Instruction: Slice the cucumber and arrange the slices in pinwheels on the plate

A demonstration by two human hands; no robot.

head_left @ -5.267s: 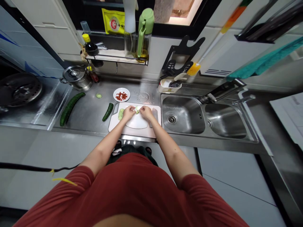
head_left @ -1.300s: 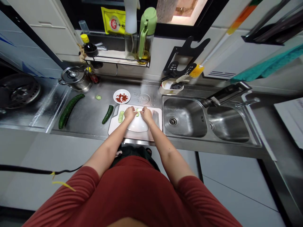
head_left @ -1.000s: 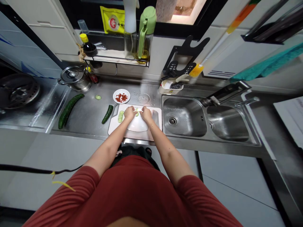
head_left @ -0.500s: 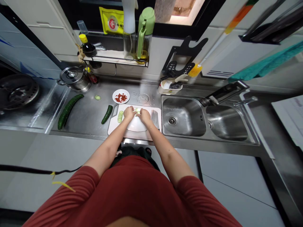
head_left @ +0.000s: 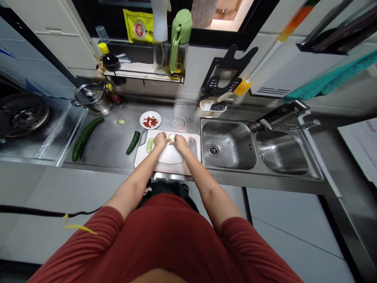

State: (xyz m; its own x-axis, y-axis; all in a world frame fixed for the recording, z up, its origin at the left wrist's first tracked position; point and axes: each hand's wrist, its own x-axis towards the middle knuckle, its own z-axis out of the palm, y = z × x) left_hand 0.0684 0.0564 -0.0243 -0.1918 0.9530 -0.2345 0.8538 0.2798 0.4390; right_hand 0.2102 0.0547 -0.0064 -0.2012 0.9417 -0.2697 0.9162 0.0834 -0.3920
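Observation:
A white plate (head_left: 170, 155) lies on the white cutting board (head_left: 140, 159), with pale green cucumber slices (head_left: 171, 136) near its far edge. Over the plate's left side, my left hand (head_left: 160, 140) has its fingers closed at these slices. From the right, my right hand (head_left: 179, 142) pinches at the same slices, its fingertips close to the left ones. More cucumber slices (head_left: 149, 145) overlap in a row on the board's left. A knife (head_left: 193, 147) rests on the right side, its handle partly hidden by my right forearm.
Left of the board are a cut cucumber (head_left: 133, 142), a whole long cucumber (head_left: 86, 138) and a cucumber end (head_left: 121, 121). Behind it stands a small white dish (head_left: 143, 121) of red pieces. A double sink (head_left: 228, 164) adjoins the board, and a lidded pot (head_left: 92, 98) stands back left.
Both hands stay over the plate at the cucumber slices, with barely any visible movement. The view has shifted very slightly.

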